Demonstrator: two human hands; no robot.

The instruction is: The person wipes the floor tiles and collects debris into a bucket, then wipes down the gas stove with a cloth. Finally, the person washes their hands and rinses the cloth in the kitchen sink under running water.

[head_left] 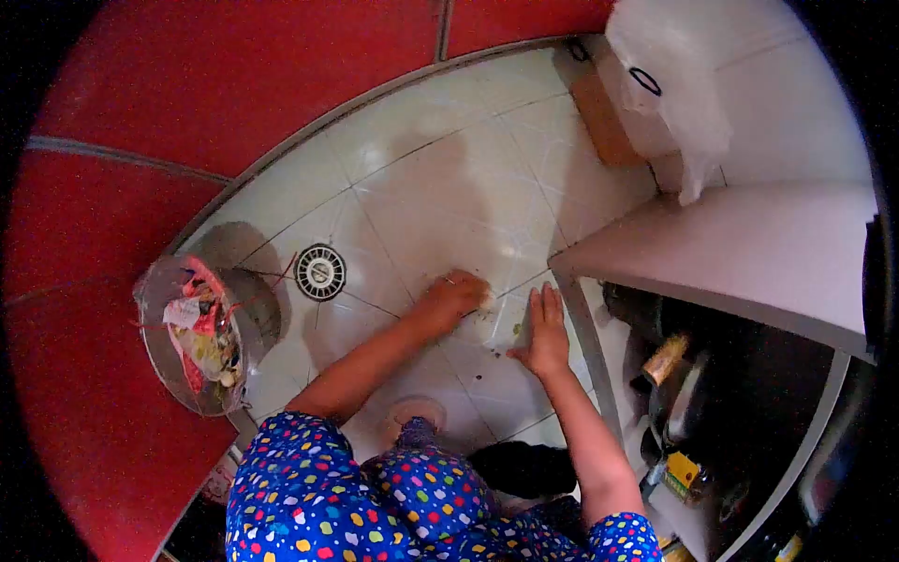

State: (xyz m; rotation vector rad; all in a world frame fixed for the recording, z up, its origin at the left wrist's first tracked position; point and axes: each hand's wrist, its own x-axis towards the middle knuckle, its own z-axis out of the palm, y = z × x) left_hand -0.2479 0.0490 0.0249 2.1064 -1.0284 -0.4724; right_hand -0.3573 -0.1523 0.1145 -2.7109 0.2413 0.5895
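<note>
On the pale tiled floor (pixel 421 225), my left hand (pixel 451 302) is closed, with its fingers curled down against the tiles. A small pale bit shows at its fingertips, too small to name. Beside it, my right hand (pixel 545 335) is held with fingers stretched out and thumb apart, low over or on the floor; contact is hard to tell. It holds nothing. Between and below the hands lie small scraps, including a greenish bit (pixel 517 329) and dark specks.
A clear bin (pixel 154 361) with mixed rubbish stands at left, near a round floor drain (pixel 320 273). Red cabinet panels (pixel 234 75) border the far side. At right are an open shelf unit (pixel 730 244) holding kitchen items and a white plastic bag (pixel 674 75).
</note>
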